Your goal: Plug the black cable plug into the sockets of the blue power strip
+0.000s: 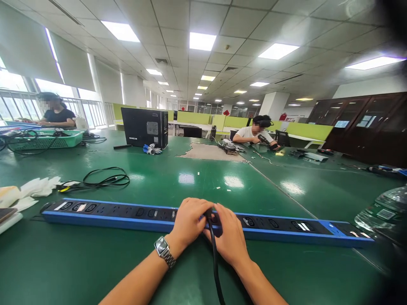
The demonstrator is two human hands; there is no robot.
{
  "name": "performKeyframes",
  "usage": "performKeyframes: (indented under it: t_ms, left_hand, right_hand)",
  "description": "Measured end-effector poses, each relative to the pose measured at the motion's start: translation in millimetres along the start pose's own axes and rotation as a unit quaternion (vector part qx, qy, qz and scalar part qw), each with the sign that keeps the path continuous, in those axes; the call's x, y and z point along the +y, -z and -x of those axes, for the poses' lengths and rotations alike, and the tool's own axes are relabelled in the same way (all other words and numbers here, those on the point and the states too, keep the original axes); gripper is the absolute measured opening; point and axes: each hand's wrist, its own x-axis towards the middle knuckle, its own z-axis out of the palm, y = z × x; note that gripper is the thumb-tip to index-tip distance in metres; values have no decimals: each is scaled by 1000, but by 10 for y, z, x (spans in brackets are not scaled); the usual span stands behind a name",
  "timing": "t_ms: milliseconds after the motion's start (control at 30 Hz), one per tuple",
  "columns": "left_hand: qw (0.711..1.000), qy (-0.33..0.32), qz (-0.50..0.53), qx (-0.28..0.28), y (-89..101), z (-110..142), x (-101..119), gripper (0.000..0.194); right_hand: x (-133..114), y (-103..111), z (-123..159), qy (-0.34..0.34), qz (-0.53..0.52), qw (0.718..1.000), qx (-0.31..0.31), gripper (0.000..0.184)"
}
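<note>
A long blue power strip [104, 214] with black sockets lies across the green table [197, 178] in front of me. My left hand [188, 220], with a wristwatch, and my right hand [229, 235] meet at the strip's middle. Both are closed around a black plug [209, 213] seated at a socket. The plug's black cable [216, 267] runs down toward me between my forearms. The socket under my fingers is hidden.
A coiled black cable [106, 178] and white cloths [38, 186] lie at the left. A plastic bottle [381, 212] lies at the right edge. Farther back are a black computer case [144, 127], a green basket [47, 139], and two seated people [254, 131].
</note>
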Motion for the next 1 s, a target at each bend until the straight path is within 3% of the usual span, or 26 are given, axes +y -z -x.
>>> performKeyframes:
  t_ms: [100,167,300,433,700,900,1000]
  left_hand:
    - [991,-15,-4,132,269,-61,-62,26]
    - [988,-8,-27,152,490,15,-190,25]
    - [992,61,-57,90,746,393,-530,27]
    - [994,97,-29,49,745,690,-741,29]
    - [995,93,-35,-24,727,665,-816,31]
    - [994,42,-93,-39,747,750,-832,38]
    - [991,61,-112,-47,779,814,-837,62]
  right_hand:
    - [-20,1,-3,-9,8,1000,-10,60]
    - [-32,7,-4,-18,7,1000,-13,60]
    - [-51,5,0,-20,1,1000,-10,59]
    - [-81,-9,6,-19,5,1000,-12,54]
    - [-209,-19,-11,-16,-5,1000,-23,52]
    - [-770,-180,-258,47,-80,995,-35,52]
    - [-1111,-364,-426,91,-110,989,-44,52]
